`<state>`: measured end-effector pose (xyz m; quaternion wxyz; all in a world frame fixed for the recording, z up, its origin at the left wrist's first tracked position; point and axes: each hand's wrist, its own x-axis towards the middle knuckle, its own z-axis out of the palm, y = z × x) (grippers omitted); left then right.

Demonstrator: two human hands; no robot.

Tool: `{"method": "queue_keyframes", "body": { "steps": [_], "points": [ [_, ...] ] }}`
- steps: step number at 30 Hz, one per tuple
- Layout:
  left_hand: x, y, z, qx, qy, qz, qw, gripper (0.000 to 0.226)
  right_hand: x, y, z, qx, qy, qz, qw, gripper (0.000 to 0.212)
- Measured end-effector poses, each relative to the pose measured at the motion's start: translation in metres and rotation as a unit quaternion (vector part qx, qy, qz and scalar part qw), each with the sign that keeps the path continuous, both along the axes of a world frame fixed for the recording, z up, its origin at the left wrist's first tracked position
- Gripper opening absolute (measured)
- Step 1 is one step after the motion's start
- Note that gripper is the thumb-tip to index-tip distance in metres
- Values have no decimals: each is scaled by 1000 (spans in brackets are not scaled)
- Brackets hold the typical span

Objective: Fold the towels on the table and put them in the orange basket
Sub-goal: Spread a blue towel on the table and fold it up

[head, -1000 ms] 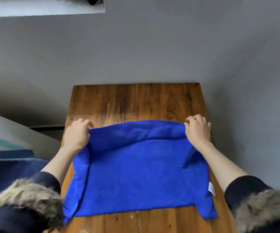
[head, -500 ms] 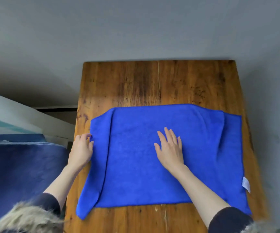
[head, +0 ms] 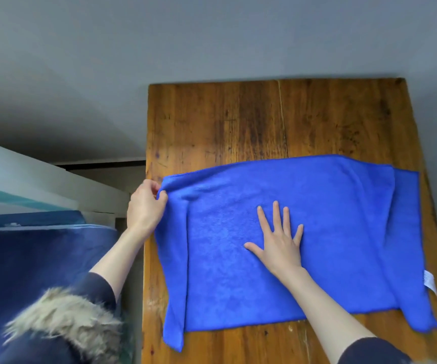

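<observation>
Left hand pinching a corner, right hand flat as anchor

The left hand (head: 145,208) pinches the far-left corner of the blue microfibre towel (head: 330,227); the right hand (head: 281,241) lies spread on its middle. The towel's long axis runs left–right across the wooden table (head: 238,122), stretching rightward from the pinch — the left hand is nearer that edge.

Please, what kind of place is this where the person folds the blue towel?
Probably a room in a home, perhaps a bedroom. A worn wooden table stands against a plain grey wall, and beside it lies what looks like dark blue bedding by a white frame.
</observation>
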<state>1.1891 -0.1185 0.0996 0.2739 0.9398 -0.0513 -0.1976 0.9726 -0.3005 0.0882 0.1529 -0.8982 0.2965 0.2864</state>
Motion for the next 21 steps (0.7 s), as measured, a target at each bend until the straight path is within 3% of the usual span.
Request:
{"method": "queue_keyframes", "body": {
  "steps": [7,11,13,16,18,21],
  "points": [
    [43,0,4,-59,51,-73,994,2,6,-1,0,3,15,-13,1000,94],
    [41,-2,-2,-99,45,-87,990,25,9,3,0,5,31,-13,999,97],
    [49,-6,-4,-69,64,-129,987,38,11,3,1,7,30,-14,999,96],
    [60,-12,-4,14,100,-204,974,26,16,1,4,11,34,-16,999,95],
    [61,-11,-1,66,68,-221,971,16,16,2,5,15,45,-17,999,94],
    [64,-7,6,126,-34,-230,964,31,15,3,7,15,61,-15,998,94]
  ]
}}
